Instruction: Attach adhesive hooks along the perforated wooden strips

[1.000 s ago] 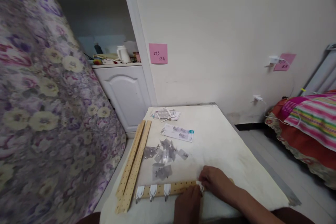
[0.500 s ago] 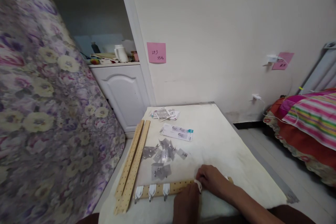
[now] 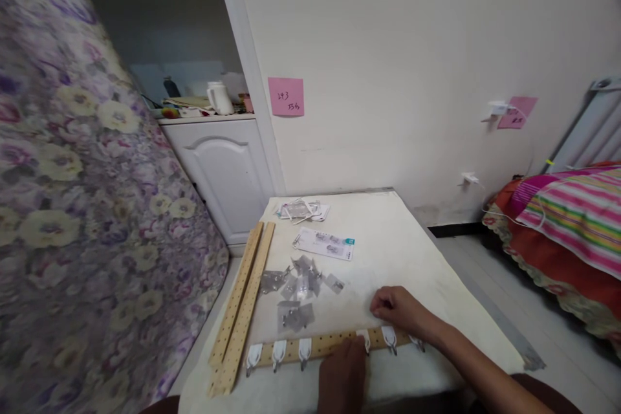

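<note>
A pale wooden strip with holes [image 3: 320, 344] lies crosswise at the near side of the table, with several white hooks along it. My left hand [image 3: 342, 372] presses its fingertips on the strip, right beside a white hook [image 3: 363, 339]; its thumb is hidden. Two more hooks sit to the right, one of them a white hook [image 3: 389, 337] in plain sight, the other partly behind my right forearm. At the left end is a group of three, with a white hook [image 3: 279, 352] in its middle. My right hand [image 3: 396, 308] is curled just beyond the strip, with nothing visible in its fingers.
Two long perforated strips [image 3: 255, 281] lie along the table's left side. Small clear packets [image 3: 301, 281] are heaped mid-table, behind them a packaging card [image 3: 325, 244] and a pile of white-framed packaging [image 3: 301, 209]. A floral curtain [image 3: 97, 207] hangs at left.
My right hand has come off the hook beside my left fingers and moved up and slightly right. The two right-hand hooks now show more. My left hand stays on the strip.
</note>
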Action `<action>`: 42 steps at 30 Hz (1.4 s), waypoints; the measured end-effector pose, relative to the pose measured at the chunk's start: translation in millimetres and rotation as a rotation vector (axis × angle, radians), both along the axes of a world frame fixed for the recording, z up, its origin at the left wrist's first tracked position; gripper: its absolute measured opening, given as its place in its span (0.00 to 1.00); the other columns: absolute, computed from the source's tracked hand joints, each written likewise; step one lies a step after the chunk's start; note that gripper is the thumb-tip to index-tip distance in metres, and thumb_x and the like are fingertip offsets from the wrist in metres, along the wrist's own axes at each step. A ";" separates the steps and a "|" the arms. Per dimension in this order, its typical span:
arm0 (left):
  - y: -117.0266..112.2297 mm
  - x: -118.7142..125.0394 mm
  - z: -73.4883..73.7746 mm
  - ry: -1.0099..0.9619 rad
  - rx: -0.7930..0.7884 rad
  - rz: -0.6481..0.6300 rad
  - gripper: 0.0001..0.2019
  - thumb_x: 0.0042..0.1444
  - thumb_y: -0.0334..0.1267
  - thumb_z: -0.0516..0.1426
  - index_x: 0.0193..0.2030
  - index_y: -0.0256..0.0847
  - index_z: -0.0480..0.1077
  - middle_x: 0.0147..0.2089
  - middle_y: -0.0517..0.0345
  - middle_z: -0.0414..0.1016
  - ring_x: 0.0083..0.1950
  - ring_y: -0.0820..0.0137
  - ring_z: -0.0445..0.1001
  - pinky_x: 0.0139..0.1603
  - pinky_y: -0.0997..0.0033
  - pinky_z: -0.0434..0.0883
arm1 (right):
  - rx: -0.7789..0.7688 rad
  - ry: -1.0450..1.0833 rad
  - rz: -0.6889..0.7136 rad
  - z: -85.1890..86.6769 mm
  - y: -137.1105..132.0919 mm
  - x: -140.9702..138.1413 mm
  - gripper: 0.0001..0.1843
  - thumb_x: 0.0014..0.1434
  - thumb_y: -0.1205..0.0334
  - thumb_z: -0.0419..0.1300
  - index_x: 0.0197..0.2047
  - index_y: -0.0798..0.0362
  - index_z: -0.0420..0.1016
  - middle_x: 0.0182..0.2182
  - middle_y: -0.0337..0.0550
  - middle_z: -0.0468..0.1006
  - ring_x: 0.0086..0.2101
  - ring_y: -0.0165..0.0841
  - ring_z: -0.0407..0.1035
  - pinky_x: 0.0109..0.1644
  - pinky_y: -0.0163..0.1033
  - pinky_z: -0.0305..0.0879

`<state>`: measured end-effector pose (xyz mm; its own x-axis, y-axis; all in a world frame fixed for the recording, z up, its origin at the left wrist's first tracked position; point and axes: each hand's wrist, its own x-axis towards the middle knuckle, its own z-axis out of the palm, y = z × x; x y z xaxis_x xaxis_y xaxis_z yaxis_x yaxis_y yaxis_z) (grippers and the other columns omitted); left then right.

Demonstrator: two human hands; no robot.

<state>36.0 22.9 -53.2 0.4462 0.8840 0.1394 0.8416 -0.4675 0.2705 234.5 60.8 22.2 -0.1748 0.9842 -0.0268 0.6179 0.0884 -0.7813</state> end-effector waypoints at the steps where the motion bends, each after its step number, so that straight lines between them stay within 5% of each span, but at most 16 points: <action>1: 0.0 0.0 3.0 -0.003 -0.006 -0.006 0.14 0.58 0.28 0.51 0.48 0.47 0.70 0.41 0.58 0.79 0.42 0.64 0.78 0.39 0.68 0.75 | -0.015 0.015 0.009 -2.2 0.2 -1.6 0.08 0.46 0.71 0.56 0.26 0.55 0.76 0.24 0.38 0.76 0.26 0.28 0.66 0.29 0.30 0.56; 8: -0.5 -3.0 2.7 -0.022 0.083 -0.003 0.17 0.57 0.26 0.52 0.50 0.48 0.70 0.40 0.59 0.80 0.39 0.68 0.79 0.35 0.76 0.73 | -0.110 0.078 0.084 -9.8 4.2 -13.4 0.08 0.43 0.71 0.60 0.26 0.55 0.80 0.22 0.37 0.76 0.25 0.27 0.66 0.28 0.29 0.57; 19: 0.4 -4.1 -3.8 -0.022 0.071 0.005 0.15 0.57 0.27 0.53 0.48 0.50 0.70 0.39 0.61 0.79 0.39 0.67 0.79 0.33 0.74 0.72 | -0.148 0.100 0.100 -29.3 6.6 -24.4 0.06 0.41 0.70 0.63 0.26 0.54 0.80 0.22 0.35 0.77 0.25 0.27 0.67 0.28 0.28 0.58; 42: -5.0 -7.7 -5.0 -0.045 0.174 0.008 0.14 0.54 0.28 0.55 0.43 0.53 0.71 0.33 0.64 0.78 0.30 0.70 0.77 0.27 0.78 0.67 | -0.406 0.129 0.172 -37.3 32.2 -25.3 0.07 0.34 0.66 0.69 0.23 0.54 0.79 0.18 0.33 0.77 0.22 0.25 0.66 0.27 0.29 0.59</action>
